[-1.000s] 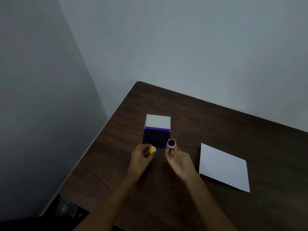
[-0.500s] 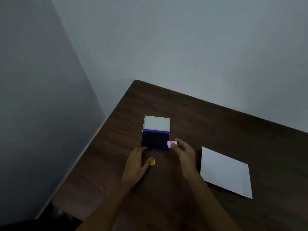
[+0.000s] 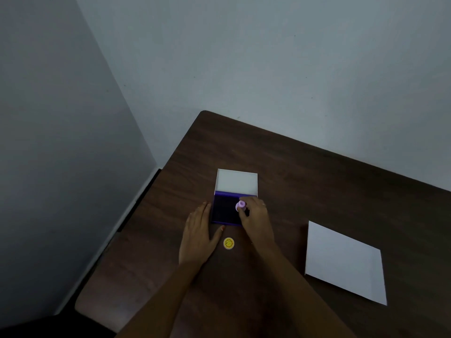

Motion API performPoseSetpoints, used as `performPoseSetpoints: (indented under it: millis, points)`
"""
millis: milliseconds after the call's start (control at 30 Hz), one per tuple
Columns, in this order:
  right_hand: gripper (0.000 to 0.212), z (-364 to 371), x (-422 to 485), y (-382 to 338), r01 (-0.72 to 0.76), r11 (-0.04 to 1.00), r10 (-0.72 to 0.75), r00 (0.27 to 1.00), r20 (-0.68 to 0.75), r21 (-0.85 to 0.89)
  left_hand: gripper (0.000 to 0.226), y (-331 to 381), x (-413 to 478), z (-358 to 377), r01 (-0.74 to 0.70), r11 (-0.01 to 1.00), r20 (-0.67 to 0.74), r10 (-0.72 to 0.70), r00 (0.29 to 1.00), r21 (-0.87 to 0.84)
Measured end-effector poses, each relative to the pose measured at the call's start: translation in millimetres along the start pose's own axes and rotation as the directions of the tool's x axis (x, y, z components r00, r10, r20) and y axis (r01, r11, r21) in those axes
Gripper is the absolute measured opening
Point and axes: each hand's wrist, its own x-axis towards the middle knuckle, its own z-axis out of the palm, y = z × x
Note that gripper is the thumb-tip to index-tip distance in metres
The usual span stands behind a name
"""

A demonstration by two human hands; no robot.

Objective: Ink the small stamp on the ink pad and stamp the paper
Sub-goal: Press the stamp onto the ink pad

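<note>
Surveying from largest to smallest, I note the dark wooden table (image 3: 317,179) set into a corner of grey walls. At its right lies the white paper (image 3: 341,259), flat, blank as far as I can see, well apart from both hands. I judge it light and liable to slide under a press, so it may want steadying at an edge.

Left of centre sits the ink pad (image 3: 223,208), its white lid (image 3: 236,181) hinged open on the far side and the dark purple face exposed. I judge the case rigid and the pad surface soft and wet.

My left hand (image 3: 198,237) lies flat on the table, fingers together and extended, touching or just beside the pad's left edge; I cannot tell which.

My right hand (image 3: 256,218) is over the pad's right part, fingertips clamped on the small stamp (image 3: 241,205), a pale pink cylinder. Whether its face touches the ink I cannot tell. I judge it light, stiff and easily tipped; the barrel sides are the proper hold, keeping clear of the inked end.

Near the pad's front edge rests a yellow cap (image 3: 229,243), loose on the table.
</note>
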Motion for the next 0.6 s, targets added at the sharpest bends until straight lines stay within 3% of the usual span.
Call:
performPoseSetpoints:
  millis: [433,600]
  points:
    - [0.023,-1.9,-3.0,-9.1,-0.064,0.998,0.064,0.998,0.000,0.012,0.068,-0.5,0.7,0.6,0.006,1.000,0.006,-0.006,1.000,-0.020]
    - [0.013,-8.8,2.4,-12.3,-0.202,0.968,0.198,0.979,0.037,0.147,0.062,2.6,-1.1,-2.7,0.017,0.997,-0.020,-0.019,1.000,-0.073]
